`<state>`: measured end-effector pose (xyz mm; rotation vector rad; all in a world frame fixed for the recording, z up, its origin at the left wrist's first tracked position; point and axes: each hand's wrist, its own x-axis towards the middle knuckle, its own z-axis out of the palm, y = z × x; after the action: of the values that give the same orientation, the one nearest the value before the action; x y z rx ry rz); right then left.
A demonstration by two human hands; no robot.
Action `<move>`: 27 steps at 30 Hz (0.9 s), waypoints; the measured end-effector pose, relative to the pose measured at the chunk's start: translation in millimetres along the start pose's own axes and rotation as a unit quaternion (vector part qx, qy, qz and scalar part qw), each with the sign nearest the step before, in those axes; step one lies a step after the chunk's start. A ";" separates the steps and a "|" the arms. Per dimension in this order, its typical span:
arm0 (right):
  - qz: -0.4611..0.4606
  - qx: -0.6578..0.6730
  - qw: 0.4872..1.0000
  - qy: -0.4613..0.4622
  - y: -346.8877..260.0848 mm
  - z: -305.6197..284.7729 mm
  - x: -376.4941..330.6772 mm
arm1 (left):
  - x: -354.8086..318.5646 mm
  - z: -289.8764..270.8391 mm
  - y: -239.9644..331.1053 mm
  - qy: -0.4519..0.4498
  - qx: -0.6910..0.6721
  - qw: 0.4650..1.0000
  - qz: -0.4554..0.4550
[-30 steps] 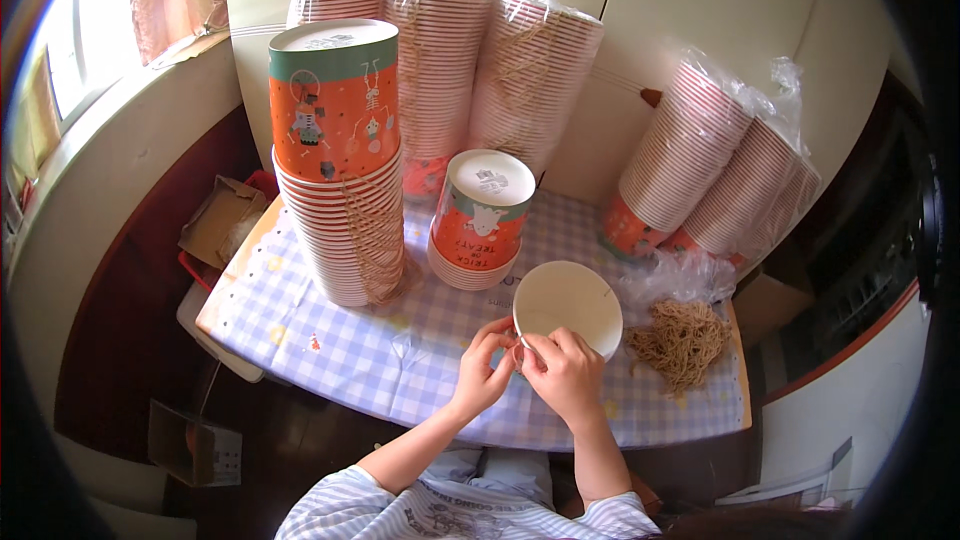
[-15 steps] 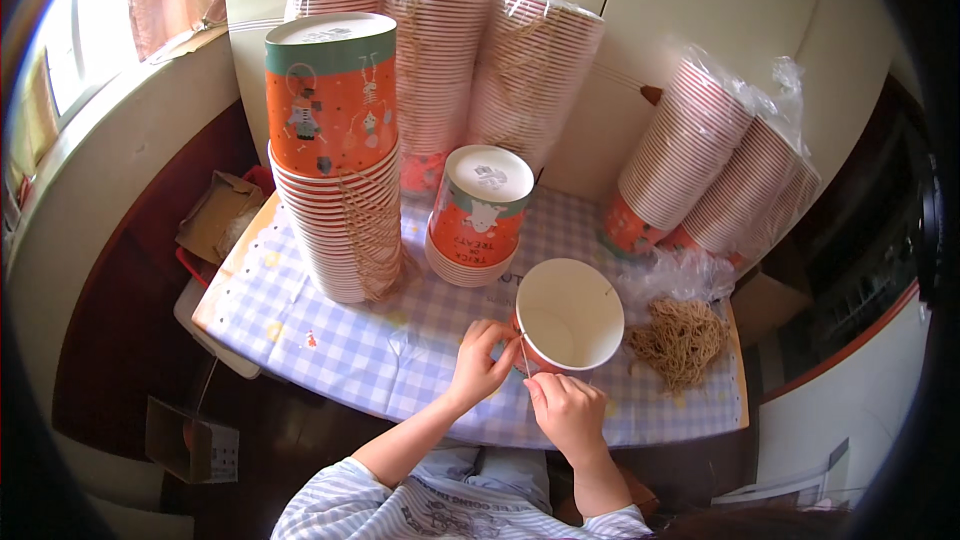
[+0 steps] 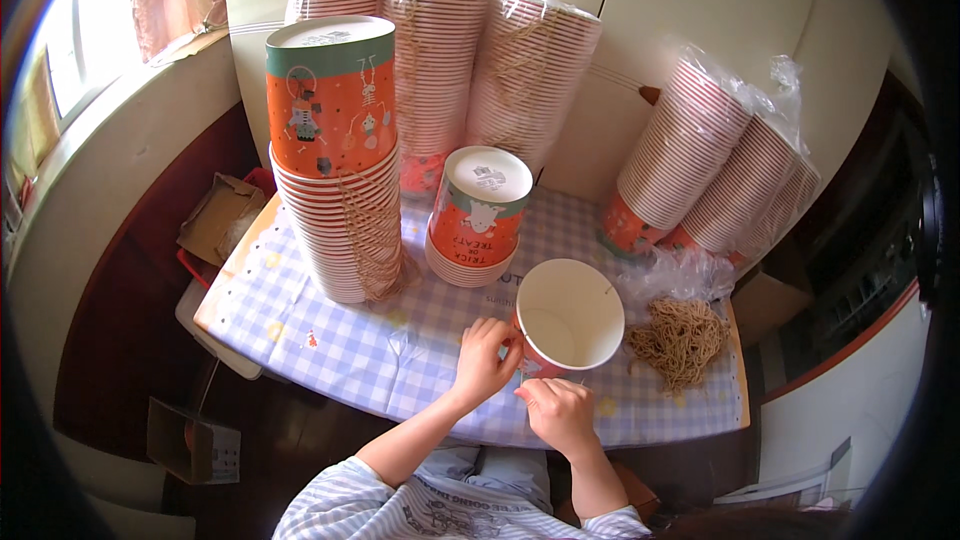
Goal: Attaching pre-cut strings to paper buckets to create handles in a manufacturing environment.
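Observation:
A white-lined paper bucket (image 3: 570,315) stands upright, mouth up, near the table's front edge. My left hand (image 3: 487,360) is at the left of its rim, fingers closed in a pinch on a thin cord. Just below the bucket's front, my right hand (image 3: 560,415) is closed too, thumb and finger pinched on the same cord. Little of the cord shows between the hands; the fingers hide the rest. A small dark spot marks the rim's opposite inner side. To the bucket's right lies a tangled heap of tan cords (image 3: 680,345).
Upside-down orange and green buckets form a tall stack (image 3: 335,200) at left, tan cords hanging down its side. A shorter upside-down stack (image 3: 480,215) stands mid-table. Plastic-wrapped stacks (image 3: 530,70) line the back, others (image 3: 685,150) the right. A checked cloth (image 3: 370,365) covers the table.
My right hand has shifted slightly down and left, and its fingers have turned inward. Less cord shows between the hands. My left hand stays at the rim; the bucket has barely moved.

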<state>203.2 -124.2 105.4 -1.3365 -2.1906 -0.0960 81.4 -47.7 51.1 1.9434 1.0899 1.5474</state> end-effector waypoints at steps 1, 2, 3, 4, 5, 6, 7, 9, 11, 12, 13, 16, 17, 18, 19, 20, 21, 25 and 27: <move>0.000 0.000 1.000 0.000 0.3 -0.2 0.0 | 0.3 0.8 -0.4 -0.001 -0.001 1.000 -0.005; 0.003 0.005 1.000 -0.001 0.5 -0.1 -0.1 | 0.6 1.1 -0.7 -0.002 -0.002 1.000 -0.010; 0.006 0.011 1.000 -0.002 0.6 0.1 -0.3 | 0.7 0.5 -0.4 -0.001 -0.002 1.000 -0.009; 0.006 0.010 1.000 -0.001 2.2 1.2 -1.2 | 1.0 0.5 0.4 -0.003 0.000 1.000 -0.011; 0.005 0.005 1.000 0.009 4.4 3.2 -2.5 | 1.2 0.4 0.8 -0.005 0.001 1.000 -0.013; 0.005 -0.001 1.000 0.020 6.0 4.0 -3.8 | 2.3 -0.4 -0.3 -0.005 0.000 1.000 -0.013; 0.005 -0.001 1.000 0.021 6.2 3.4 -4.9 | 4.2 -3.0 -2.8 -0.020 -0.008 1.000 0.000; 0.018 -0.013 1.000 0.004 6.8 -0.6 -7.1 | 8.4 -9.3 -4.5 -0.036 -0.017 0.999 0.014; 0.037 -0.013 0.999 0.007 6.9 -11.3 -7.2 | 11.8 -18.5 -1.4 -0.046 -0.038 0.998 0.003; 0.053 -0.013 0.998 0.009 9.1 -16.0 -7.8 | 13.0 -23.3 -1.8 -0.051 -0.044 0.998 -0.008; 0.061 -0.031 0.997 0.017 15.3 -15.7 -11.0 | 12.7 -27.1 -2.3 -0.052 -0.043 0.998 -0.005; 0.117 -0.100 0.988 0.021 24.5 -24.5 -10.3 | 8.7 -38.2 -4.1 -0.042 -0.033 0.998 -0.045; 0.102 -0.115 0.988 0.029 31.3 -23.9 -10.8 | 6.3 -40.7 -5.7 -0.042 -0.032 0.998 -0.042; 0.087 -0.130 0.987 0.038 36.7 -23.8 -11.4 | 3.5 -42.7 -7.8 -0.047 -0.030 0.998 -0.038; 0.077 -0.124 0.988 0.044 39.1 -25.3 -11.7 | 1.9 -44.8 -8.6 -0.051 -0.028 0.998 -0.034; 0.075 -0.124 0.988 0.047 39.2 -28.1 -10.8 | 0.6 -47.4 -7.7 -0.048 -0.026 0.998 -0.032; 0.058 -0.102 0.991 0.056 37.8 -31.8 -9.7 | -0.7 -50.2 -6.4 -0.064 -0.026 0.997 -0.043; 0.039 0.021 0.997 0.064 23.8 -49.8 0.4 | 5.7 -71.0 -1.4 -0.090 -0.055 0.994 -0.027; 0.023 0.053 0.995 0.076 26.6 -51.8 2.8 | 12.4 -87.1 -0.8 -0.128 -0.119 0.984 0.011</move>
<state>246.6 -126.4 144.2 -1.2775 -2.0077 -0.0614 -0.4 -49.6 83.3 1.9274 0.7425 1.3239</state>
